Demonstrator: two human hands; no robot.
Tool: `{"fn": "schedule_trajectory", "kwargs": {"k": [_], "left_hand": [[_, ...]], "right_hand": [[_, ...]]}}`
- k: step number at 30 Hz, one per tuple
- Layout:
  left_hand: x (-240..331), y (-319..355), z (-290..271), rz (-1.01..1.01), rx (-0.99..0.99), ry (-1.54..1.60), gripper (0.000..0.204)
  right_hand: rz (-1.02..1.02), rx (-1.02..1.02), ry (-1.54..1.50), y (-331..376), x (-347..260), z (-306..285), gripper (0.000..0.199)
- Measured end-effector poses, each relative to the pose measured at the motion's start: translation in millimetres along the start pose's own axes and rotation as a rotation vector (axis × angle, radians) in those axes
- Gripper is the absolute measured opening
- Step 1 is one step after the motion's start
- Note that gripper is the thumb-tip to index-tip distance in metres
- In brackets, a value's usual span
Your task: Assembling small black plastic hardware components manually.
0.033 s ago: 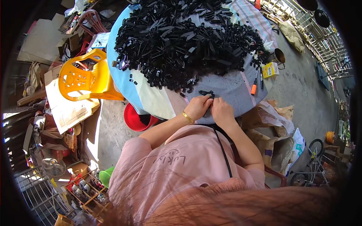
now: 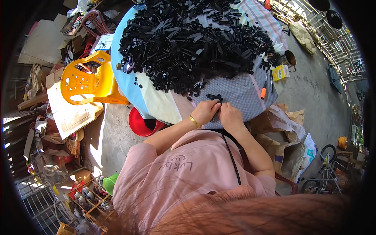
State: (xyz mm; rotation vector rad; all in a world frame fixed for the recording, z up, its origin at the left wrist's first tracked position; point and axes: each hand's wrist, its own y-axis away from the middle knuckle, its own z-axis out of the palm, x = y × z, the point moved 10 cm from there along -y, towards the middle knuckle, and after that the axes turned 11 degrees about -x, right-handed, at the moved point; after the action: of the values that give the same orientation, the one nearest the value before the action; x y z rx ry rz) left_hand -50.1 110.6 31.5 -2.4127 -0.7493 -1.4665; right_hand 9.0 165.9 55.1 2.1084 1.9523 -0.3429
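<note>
My left hand [image 2: 205, 112], with a gold bracelet at its wrist, and my right hand [image 2: 231, 117] meet at the near edge of a cloth-covered table [image 2: 235, 88]. The fingers of both are closed and pinched together. Small black plastic parts [image 2: 214, 96] show right at the left fingertips, where the hands meet. What the right fingers hold is hidden behind that hand. Beyond my hands, a big heap of black plastic pieces [image 2: 188, 47] covers much of the table, some long and flat, others short clips.
On the table's right lie an orange-handled tool [image 2: 263, 92], a dark pen-like tool [image 2: 271, 80], a yellow box [image 2: 280, 73] and a metal mug [image 2: 290, 58]. A red bucket [image 2: 143, 124] stands below the left edge, near a yellow chair [image 2: 92, 80]. Paper sacks [image 2: 282, 149] sit at right.
</note>
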Motion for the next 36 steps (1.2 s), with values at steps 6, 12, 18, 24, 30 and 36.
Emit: {"fn": "schedule_trajectory", "kwargs": {"k": [6,12,18,24,30,36], "left_hand": [[-9,0,11,-0.046,-0.200,0.071,0.024],[-20,4,19,-0.036,-0.129,0.091,0.023],[-7,-5,11,0.091,-0.111,0.012,0.027],[-55,10,44,-0.355,-0.301,0.934,0.035],[-69,33,46,-0.364,-0.298,1.053,0.033],[-106,56,25,-0.426,-0.024,1.249,0.033]], "right_hand": [[-0.060,-0.110,-0.073,5,1,19,0.011],[-0.070,-0.024,-0.159,6,-1,19,0.012],[-0.005,-0.023,-0.175,9,9,23,0.018],[0.168,-0.100,-0.594,-4,41,-4,0.029],[0.059,-0.185,-1.016,-25,34,48,0.025],[0.105,-0.273,-1.006,-87,32,84,0.019]]}}
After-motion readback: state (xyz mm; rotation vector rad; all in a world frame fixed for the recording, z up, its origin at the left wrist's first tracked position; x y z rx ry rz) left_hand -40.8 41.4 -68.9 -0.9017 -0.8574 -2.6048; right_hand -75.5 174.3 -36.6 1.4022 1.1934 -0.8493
